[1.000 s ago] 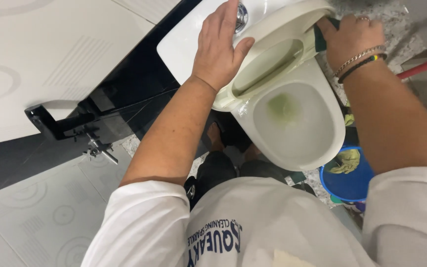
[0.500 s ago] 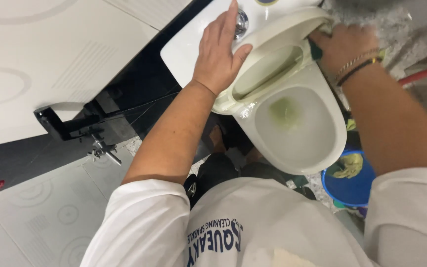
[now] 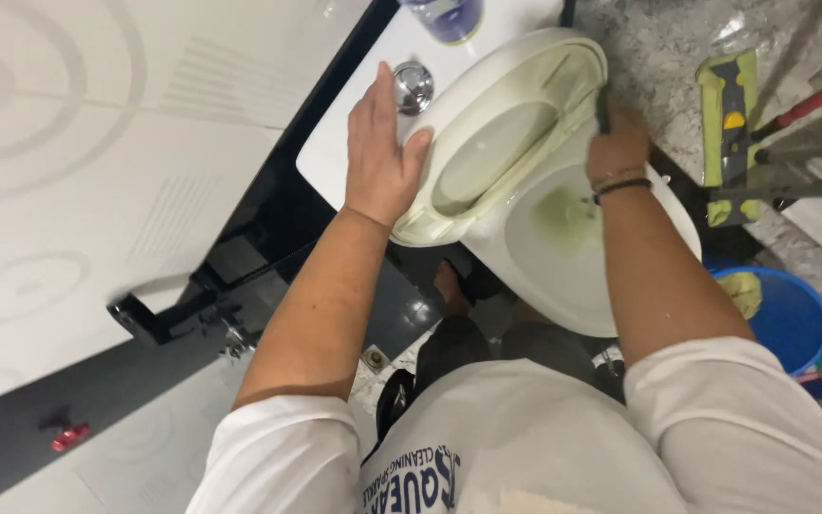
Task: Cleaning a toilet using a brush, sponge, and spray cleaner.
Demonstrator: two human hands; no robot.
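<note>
Two hands at white toilet. Left hand [image 3: 380, 157] flat, fingers spread, gripping nothing, pressed against raised toilet seat [image 3: 501, 124] beside chrome flush button [image 3: 413, 88] on cistern top [image 3: 335, 162]. Right hand [image 3: 617, 143] clenched on dark scrubbing pad [image 3: 602, 107], at hinge end of seat, above toilet bowl [image 3: 573, 276] holding green-tinted water. Blue bucket [image 3: 782, 309] on floor, far right.

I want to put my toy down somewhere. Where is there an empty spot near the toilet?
Free: the white tank top left of the flush button, beside the left hand; also the grey floor tiles at lower left. Crowded: the right side, with the blue bucket, mop head and handles. The right hand blocks the bowl rim.
</note>
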